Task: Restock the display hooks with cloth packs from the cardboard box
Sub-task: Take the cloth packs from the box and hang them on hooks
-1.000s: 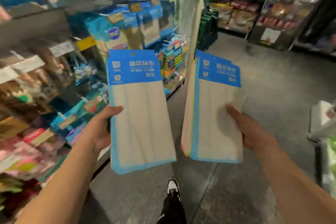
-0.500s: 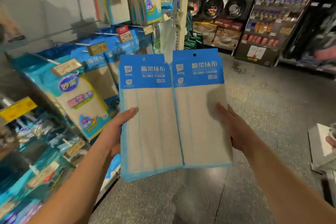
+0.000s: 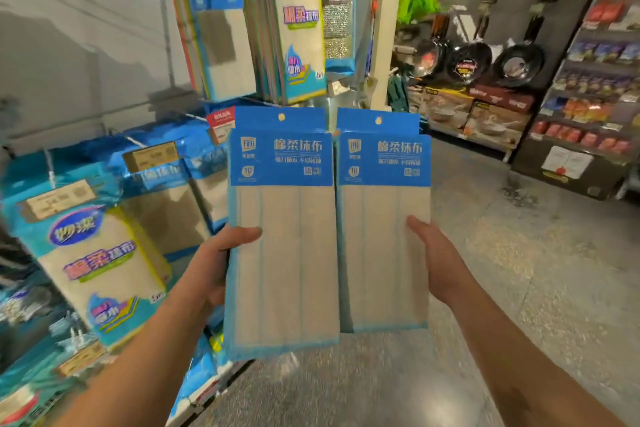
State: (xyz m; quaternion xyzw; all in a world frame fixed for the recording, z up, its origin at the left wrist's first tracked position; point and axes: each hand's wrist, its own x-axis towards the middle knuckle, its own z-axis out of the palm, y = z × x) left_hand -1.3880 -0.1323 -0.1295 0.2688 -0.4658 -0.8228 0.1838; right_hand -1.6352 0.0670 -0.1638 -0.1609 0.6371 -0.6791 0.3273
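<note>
While both arms reach forward into the aisle, the person holds two stacks of cloth packs upright and side by side, their inner edges touching or nearly so. The left hand (image 3: 214, 263) grips the left cloth pack stack (image 3: 280, 253) at its outer edge, thumb laid across the beige front and the other fingers hidden behind it. The right hand (image 3: 436, 260) grips the right cloth pack stack (image 3: 384, 246) the same way, thumb pressed on the front near the outer edge, the remaining fingers out of sight behind. Each stack shows a blue header card with white print and a small hang hole at the top, and a second header peeks up behind the front one. Just beyond the held packs, hanging cloth packs (image 3: 298, 35) fill the upper display hooks, and more blue packs (image 3: 100, 263) hang lower on the left with yellowish price tags (image 3: 59, 199) at the hook ends, blurred. A white upright post (image 3: 384, 24) ends the rack. Across the speckled grey floor (image 3: 485, 288), dark frying pans (image 3: 467, 62) hang on a far display above boxed cookware (image 3: 474, 114), beside shelves of small packaged goods (image 3: 595, 107)
</note>
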